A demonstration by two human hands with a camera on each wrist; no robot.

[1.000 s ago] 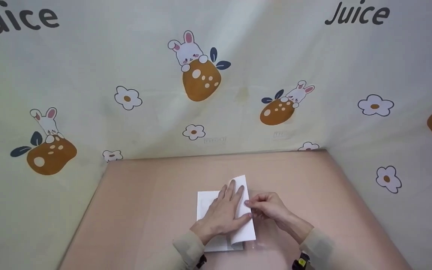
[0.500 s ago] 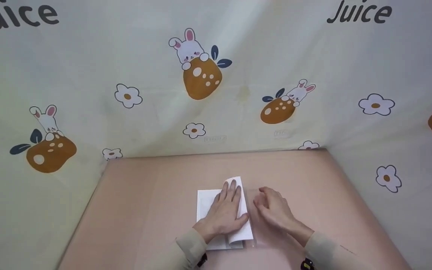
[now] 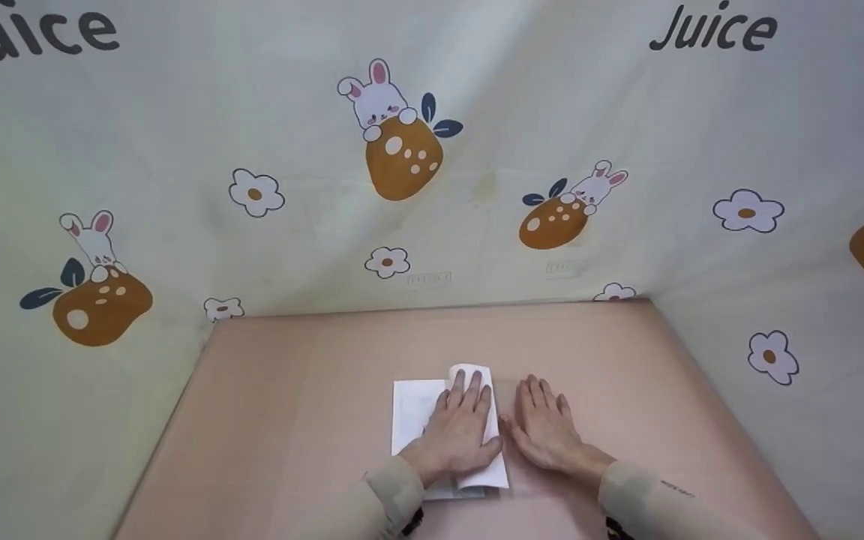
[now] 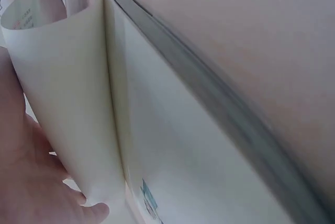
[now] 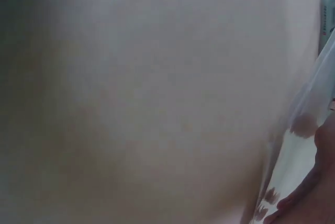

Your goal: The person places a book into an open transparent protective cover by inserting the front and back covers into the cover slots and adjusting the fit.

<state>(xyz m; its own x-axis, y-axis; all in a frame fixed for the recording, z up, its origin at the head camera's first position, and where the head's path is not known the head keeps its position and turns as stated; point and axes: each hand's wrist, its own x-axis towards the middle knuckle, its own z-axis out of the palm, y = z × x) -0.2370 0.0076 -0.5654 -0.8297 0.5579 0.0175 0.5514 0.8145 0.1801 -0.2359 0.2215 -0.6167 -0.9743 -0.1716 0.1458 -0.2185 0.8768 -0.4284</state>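
A white book (image 3: pixel 411 409) lies opened on the table, with a small coloured print on its inner page (image 4: pixel 193 145) in the left wrist view. My left hand (image 3: pixel 456 441) rests with straight fingers on a turned white leaf (image 3: pixel 493 474) at the book's right side. That leaf bends over in a loose curl in the left wrist view. Just right of the book, my right hand (image 3: pixel 550 433) lies flat with its fingers straight. Clear plastic film (image 5: pixel 314 85) shows along the book's edge beside this hand in the right wrist view; how far it extends is unclear.
The pinkish table (image 3: pixel 312 420) spreads around the book. Pale cloth walls (image 3: pixel 297 240) printed with rabbits, fruit and flowers stand behind it and on both sides.
My right hand has left the leaf's edge, where its fingers were curled, and now lies flat to the right. The left hand stays on the leaf, whose top has come down slightly.
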